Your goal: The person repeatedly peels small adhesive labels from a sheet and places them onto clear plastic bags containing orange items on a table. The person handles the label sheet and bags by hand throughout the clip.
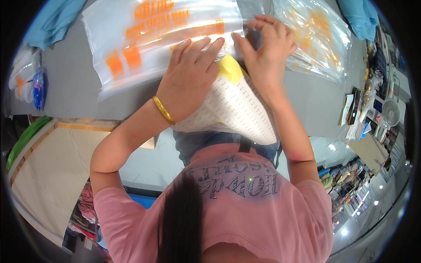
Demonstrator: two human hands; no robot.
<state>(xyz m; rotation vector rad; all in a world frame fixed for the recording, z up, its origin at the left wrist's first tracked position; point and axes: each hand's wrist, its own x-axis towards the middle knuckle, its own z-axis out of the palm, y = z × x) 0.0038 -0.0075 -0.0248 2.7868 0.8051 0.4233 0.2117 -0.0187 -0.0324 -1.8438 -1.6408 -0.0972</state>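
My left hand lies with fingers outstretched on the near edge of clear plastic bags with orange print. At the bags' right edge is my right hand, its thumb apart from its bent fingers; nothing shows in its grip. Between my forearms a white sheet of small printed labels hangs over the table edge in a curve. Its yellow corner is turned up between my hands. What lies under my left palm is hidden.
More orange-printed plastic bags lie at the right of the grey table. Light blue cloth is at the far left, more blue cloth at the far right. A blue packet sits at the left edge; a fan stands right.
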